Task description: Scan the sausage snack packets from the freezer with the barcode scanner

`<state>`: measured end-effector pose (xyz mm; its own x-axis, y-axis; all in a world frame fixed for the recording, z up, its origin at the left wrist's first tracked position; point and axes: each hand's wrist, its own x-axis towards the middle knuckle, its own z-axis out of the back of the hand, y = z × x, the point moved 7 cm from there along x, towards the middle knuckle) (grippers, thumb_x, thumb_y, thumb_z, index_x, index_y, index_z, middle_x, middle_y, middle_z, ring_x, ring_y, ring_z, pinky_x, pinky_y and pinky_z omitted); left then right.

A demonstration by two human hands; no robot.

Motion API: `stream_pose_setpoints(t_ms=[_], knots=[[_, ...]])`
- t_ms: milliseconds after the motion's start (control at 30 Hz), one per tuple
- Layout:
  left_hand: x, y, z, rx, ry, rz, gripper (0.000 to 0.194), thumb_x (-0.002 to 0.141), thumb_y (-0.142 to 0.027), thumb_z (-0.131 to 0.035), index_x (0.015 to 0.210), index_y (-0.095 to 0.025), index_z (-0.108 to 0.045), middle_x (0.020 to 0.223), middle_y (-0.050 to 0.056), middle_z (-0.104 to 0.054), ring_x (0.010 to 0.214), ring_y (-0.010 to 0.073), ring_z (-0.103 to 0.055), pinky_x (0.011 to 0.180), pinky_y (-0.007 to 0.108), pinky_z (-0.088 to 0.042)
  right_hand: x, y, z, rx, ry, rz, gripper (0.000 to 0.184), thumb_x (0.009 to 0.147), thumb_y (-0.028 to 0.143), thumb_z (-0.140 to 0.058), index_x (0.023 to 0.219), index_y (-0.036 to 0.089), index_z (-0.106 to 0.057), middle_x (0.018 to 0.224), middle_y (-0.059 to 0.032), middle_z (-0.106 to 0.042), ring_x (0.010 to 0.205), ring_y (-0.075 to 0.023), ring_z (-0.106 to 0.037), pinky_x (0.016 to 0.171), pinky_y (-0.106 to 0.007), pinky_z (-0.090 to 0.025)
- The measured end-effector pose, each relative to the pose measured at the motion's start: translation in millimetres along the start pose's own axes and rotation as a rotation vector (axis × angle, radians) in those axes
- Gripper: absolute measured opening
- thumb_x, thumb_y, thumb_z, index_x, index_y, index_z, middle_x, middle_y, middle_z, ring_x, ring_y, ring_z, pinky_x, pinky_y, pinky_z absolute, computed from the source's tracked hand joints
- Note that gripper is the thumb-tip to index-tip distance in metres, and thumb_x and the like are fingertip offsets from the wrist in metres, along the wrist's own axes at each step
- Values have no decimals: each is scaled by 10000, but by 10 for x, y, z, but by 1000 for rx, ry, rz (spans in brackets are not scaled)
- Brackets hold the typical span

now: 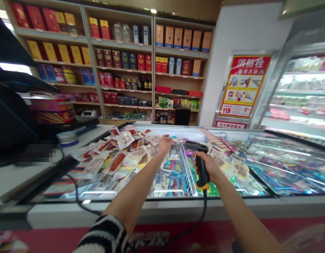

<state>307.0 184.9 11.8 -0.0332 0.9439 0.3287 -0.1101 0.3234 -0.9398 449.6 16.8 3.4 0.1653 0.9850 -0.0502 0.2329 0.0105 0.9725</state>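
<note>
The handheld scanner is above the chest freezer, a little right of its middle. It has a black body, with a long, dark head pointing left and slightly up. The handle slopes down to a base with yellow-orange trim, and a black cable hangs from it across the freezer's front edge. Its surface looks matte, and no lettering can be read.

The right hand has its grip closed around the scanner's handle, just below the head. The left hand reaches over the middle of the freezer, left of the scanner head, with its fingers bent near a pale, small item. Blur hides whether its grip is pinching that item or is loose, so I cannot tell.

Clear-wrapped packs, some holding reddish-brown sausages, are heaped over the freezer's left part. A white wire divider stands inside the freezer below the scanner head, with colourful packets to its left. Left of the freezer is a pale table bearing a round, white and blue item. Shelves of boxes and bottles stand behind the freezer, and a red and yellow poster hangs behind its right part.
</note>
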Motion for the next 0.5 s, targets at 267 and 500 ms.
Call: stream_pose_setpoints(t_ms=[267, 500], knots=[[24, 53, 275, -27, -114, 2, 390, 601, -111, -557, 984, -128, -485, 746, 39, -619, 547, 94, -551, 522, 209, -416, -53, -20, -290, -28, 69, 19, 229, 669, 384, -521, 695, 159, -483, 474, 31, -515, 353, -84, -458, 317, -195, -382], [65, -22, 459, 5, -248, 27, 337, 572, -91, -581, 898, -144, -516, 645, 3, -601, 547, 102, -559, 528, 207, -422, -23, 19, -179, -23, 23, 4, 231, 663, 387, -528, 666, 160, -482, 468, 28, -513, 353, -90, -459, 314, -204, -386]])
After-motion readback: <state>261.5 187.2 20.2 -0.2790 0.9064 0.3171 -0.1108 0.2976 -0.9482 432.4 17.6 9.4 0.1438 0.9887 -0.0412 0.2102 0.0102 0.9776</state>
